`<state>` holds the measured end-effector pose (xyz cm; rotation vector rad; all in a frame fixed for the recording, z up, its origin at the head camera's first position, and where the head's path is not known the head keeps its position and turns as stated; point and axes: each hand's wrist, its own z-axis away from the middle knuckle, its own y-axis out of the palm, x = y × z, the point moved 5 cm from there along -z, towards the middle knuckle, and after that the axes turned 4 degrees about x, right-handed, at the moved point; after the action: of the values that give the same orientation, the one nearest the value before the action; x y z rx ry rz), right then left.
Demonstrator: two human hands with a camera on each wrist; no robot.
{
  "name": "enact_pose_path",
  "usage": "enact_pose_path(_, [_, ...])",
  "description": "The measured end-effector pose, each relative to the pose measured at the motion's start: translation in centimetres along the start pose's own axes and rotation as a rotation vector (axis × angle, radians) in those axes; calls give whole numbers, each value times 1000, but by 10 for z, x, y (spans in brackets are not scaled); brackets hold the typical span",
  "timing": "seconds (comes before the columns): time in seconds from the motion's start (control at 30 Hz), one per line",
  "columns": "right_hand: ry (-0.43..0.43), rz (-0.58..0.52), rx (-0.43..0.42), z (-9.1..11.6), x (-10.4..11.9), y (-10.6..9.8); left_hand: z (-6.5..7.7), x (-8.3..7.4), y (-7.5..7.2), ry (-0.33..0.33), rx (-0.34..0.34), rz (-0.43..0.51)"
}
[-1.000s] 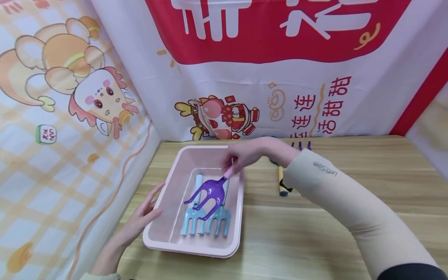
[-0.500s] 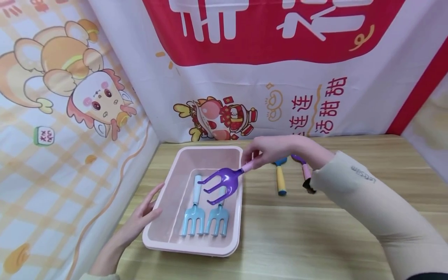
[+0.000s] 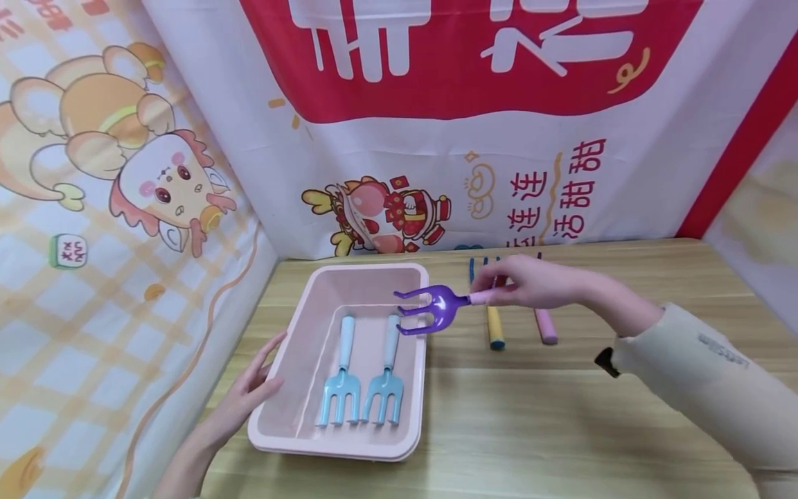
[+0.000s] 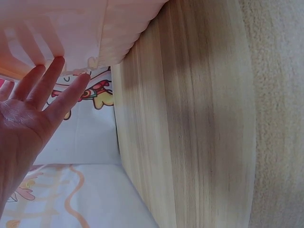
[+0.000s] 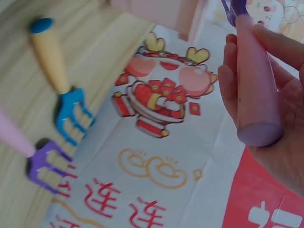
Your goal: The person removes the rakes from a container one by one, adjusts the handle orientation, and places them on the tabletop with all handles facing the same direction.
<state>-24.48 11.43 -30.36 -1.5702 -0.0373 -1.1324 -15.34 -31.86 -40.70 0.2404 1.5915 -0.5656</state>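
Observation:
My right hand (image 3: 530, 281) grips the pink handle of a purple garden hand fork (image 3: 441, 308), held above the right rim of a pale pink bin (image 3: 330, 446). Its three visible tines point left. In the right wrist view, fingers and thumb wrap the fork's pink handle (image 5: 259, 90). Two light blue hand forks (image 3: 340, 388) lie side by side inside the bin, tines toward me. My left hand (image 3: 246, 388) has its fingers extended against the bin's left side; the left wrist view shows these fingertips touching the bin wall (image 4: 78, 28).
Behind my right hand, a blue fork with a yellow handle (image 3: 495, 329) and another purple fork with a pink handle (image 3: 546, 327) lie on the wooden table (image 3: 530, 423). Printed cloth (image 3: 274, 166) hangs along the back and left sides.
My right hand has carried the purple fork from over the bin's middle rightward to its right rim, and the tines have swung to point left. My left hand stays at the bin.

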Motion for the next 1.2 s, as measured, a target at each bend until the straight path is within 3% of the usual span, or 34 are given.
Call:
enact_pose_path(0.5, [147, -81, -313, 66, -47, 20, 2, -2, 0, -1, 5, 1])
enact_pose_path(0.73, [219, -143, -383, 94, -70, 28, 1, -3, 1, -11, 6, 9])
enact_pose_path(0.97, [292, -137, -450, 112, -96, 38, 2, -2, 1, -14, 5, 5])
enact_pose_path(1.2, [277, -158, -547, 118, -116, 42, 3, -2, 1, -9, 12, 11])
